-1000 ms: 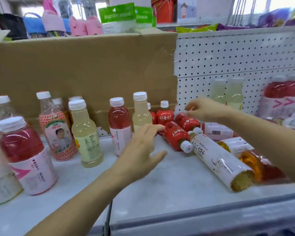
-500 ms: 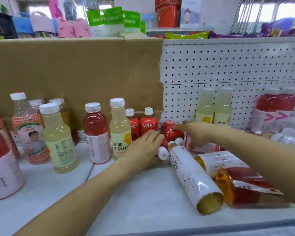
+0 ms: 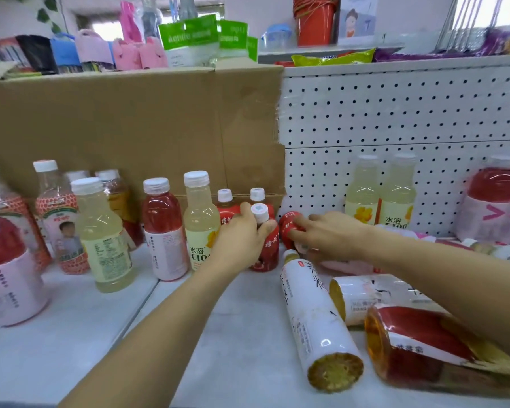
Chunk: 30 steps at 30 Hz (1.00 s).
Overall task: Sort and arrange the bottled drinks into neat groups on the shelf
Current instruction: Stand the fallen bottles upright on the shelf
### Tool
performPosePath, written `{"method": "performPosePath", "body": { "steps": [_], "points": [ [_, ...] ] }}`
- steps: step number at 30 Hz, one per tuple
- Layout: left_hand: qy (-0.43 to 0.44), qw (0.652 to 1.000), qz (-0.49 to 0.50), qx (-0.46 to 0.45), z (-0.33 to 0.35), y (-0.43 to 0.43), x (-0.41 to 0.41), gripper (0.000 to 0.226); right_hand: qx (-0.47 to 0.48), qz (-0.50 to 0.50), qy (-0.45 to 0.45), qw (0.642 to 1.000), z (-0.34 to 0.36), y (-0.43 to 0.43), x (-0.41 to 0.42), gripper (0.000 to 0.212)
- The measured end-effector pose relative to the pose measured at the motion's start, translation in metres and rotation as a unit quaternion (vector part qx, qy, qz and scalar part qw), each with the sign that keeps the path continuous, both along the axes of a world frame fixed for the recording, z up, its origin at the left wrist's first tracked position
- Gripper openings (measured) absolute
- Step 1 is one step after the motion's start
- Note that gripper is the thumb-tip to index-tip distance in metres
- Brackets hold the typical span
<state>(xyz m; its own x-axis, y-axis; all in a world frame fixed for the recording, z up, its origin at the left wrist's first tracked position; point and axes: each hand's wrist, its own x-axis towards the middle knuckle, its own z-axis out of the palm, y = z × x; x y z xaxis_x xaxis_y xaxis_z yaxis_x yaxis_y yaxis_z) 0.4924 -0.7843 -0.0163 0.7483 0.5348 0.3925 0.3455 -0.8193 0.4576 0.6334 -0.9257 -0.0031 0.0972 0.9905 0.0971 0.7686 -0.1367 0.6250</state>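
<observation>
1. Where it lay on its side a moment ago, one small red bottle (image 3: 270,248) now stands upright at frame centre, with my left hand (image 3: 239,240) wrapped round it.
2. My right hand (image 3: 327,234) grips a second red bottle (image 3: 289,223), which lies on the shelf (image 3: 218,334).
3. I judge the red group is forming.

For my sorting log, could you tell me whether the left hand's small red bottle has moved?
Yes. The small red bottle lay on its side; the left hand now holds it upright in front of the red pair against the cardboard.
</observation>
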Motion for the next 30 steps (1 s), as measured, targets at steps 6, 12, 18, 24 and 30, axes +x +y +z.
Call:
{"method": "performPosePath", "body": {
  "steps": [6, 12, 18, 24, 30],
  "points": [
    [0.007, 0.997, 0.002, -0.082, 0.007, 0.007, 0.011, 0.039, 0.212, -0.045, 0.228, 0.949, 0.03, 0.0, 0.013, 0.032],
    [-0.058, 0.983, 0.006, -0.172, -0.001, -0.009, 0.006, 0.047, 0.266, -0.106, 0.448, 0.847, 0.04, 0.017, 0.023, 0.03],
    [-0.122, 0.96, -0.024, -0.249, -0.009, -0.047, -0.029, 0.05, 0.182, -0.099, 0.544, 0.813, 0.042, -0.003, 0.004, 0.043],
    [0.08, 0.969, -0.028, -0.233, -0.014, -0.097, -0.038, 0.074, 0.065, -0.078, 0.493, 0.864, 0.037, -0.057, -0.015, 0.023],
    [0.195, 0.936, 0.015, -0.294, 0.001, -0.097, -0.022, 0.103, 0.045, -0.097, 0.497, 0.861, 0.048, -0.127, -0.038, 0.038]
  ]
}}
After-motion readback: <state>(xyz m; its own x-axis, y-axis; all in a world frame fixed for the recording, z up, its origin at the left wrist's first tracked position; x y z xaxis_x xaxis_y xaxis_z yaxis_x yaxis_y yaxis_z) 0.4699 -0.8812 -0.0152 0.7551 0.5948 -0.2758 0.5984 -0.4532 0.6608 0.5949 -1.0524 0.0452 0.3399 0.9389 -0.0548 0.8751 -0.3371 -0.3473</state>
